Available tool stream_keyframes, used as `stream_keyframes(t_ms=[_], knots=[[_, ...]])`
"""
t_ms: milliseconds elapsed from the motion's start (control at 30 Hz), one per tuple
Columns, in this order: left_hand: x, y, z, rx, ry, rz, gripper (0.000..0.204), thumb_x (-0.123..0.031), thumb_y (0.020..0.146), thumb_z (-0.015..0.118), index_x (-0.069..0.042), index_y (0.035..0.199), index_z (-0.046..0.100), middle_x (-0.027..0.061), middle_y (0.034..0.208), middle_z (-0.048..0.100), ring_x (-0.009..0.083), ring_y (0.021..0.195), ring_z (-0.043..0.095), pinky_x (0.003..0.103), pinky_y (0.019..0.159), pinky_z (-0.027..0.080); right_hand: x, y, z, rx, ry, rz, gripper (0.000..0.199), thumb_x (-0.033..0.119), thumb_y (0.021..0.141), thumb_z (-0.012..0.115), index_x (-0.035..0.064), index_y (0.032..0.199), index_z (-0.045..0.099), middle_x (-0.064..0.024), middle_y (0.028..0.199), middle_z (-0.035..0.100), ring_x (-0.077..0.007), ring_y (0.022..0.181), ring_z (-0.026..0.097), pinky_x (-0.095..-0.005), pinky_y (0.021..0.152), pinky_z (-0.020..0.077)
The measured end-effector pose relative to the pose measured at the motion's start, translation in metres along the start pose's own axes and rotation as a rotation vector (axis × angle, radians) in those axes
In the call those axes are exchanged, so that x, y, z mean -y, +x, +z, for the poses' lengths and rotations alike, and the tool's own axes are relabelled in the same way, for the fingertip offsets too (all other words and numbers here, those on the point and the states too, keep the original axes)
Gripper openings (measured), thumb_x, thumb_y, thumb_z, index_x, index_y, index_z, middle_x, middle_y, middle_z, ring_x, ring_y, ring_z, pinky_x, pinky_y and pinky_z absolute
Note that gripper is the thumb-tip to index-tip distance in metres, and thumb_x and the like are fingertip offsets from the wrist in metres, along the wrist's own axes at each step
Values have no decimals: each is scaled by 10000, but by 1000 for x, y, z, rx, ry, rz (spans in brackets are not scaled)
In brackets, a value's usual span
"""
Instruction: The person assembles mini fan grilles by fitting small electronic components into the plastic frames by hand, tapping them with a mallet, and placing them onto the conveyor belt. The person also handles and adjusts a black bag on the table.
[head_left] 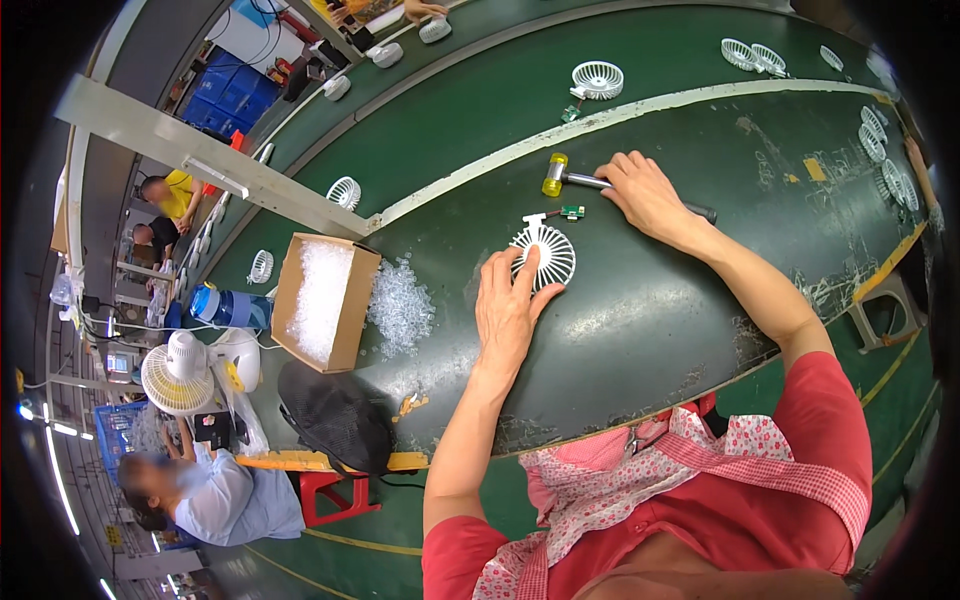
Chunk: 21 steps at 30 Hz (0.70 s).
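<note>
A round white fan grille (553, 262) with a short stem lies on the dark green table in front of me. A small green circuit board (572, 212) is attached by a short wire at its stem end. My left hand (510, 305) holds the grille by its near left part, the index finger on its hub and the thumb at its lower rim. Farther right, my right hand (645, 195) is closed over the handle of a mallet (555, 175) with a yellow head. The mallet lies on the table, its dark grip end showing past my wrist.
Left of me stands a cardboard box (364, 305) of small clear pieces, with a loose pile (402, 305) beside it. A black cap (335, 420), a blue bottle (230, 305) and a white fan (180, 375) are nearby. Beyond the white divider, another grille (598, 80) lies on the belt.
</note>
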<state>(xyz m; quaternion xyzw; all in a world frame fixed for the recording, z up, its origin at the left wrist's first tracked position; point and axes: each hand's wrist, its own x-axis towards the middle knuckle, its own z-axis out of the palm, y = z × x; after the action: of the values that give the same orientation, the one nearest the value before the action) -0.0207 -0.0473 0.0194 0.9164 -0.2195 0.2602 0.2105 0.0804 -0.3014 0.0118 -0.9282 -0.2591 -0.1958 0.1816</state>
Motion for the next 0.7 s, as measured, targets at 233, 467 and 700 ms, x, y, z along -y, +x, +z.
stream_keyframes(t_ms=[233,467,700], knots=[[4,-3,-2,-18,7,13,536,-202,706,853,-38,1174,652,89,1129,613,303,1060,586,405,805,546,45,21,-51,-46,469,39,287,119,1000,539,48,1273,588,-163,933,577,-358,812,599,-452,723,471],[1,-3,-4,-32,-35,12,473,-225,708,857,-44,1103,669,83,1097,623,305,1047,591,405,800,543,46,7,-24,146,314,-23,220,135,965,588,24,1138,665,-152,935,620,-406,798,621,-505,746,515],[45,7,-14,-240,94,-84,212,-75,830,732,-75,1039,696,95,1014,689,293,961,636,405,844,466,29,23,-19,-89,275,-106,257,66,915,615,6,1163,639,-126,1099,618,-326,1018,585,-418,877,481]])
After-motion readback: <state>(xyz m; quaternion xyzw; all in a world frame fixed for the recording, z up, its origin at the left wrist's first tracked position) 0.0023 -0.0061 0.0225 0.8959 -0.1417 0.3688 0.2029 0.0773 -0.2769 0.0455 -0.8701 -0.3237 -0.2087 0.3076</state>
